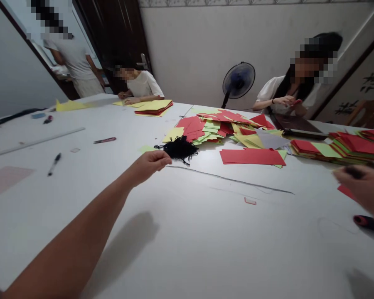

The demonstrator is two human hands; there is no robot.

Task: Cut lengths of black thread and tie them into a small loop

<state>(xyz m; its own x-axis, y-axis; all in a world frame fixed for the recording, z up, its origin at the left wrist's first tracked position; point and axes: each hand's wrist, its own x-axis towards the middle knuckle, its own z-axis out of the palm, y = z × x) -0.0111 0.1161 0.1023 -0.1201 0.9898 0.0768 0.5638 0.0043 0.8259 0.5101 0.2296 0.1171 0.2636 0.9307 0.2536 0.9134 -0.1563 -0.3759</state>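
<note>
Near the middle of a white tabletop (81, 236), the left hand (148, 164) is hovering with its fingers curled toward the thumb, nearly closed, just beside a black yarn tangle (178, 148). Whether it is gripping any strands cannot be told. The yarn looks light, soft and likely to snag, so gathering a loose bunch from the middle of the tangle would probably work better than pulling a single strand. At the right edge, the right hand (361, 192) is curling around a dark object (353, 172), too blurred to identify, above a red paper scrap (345, 192) and a red-handled tool (366, 223). Beyond the yarn, a heap of red, yellow and green paper (218, 128) is spreading across the tabletop, with a long dark line (230, 179) marked below it. Farther left, a black pen (54, 164) is lying apart. Across the tabletop, one seated person (145, 85) is leaning over a paper stack (153, 107), while another (286, 97) is sitting near a standing fan (238, 81).
</note>
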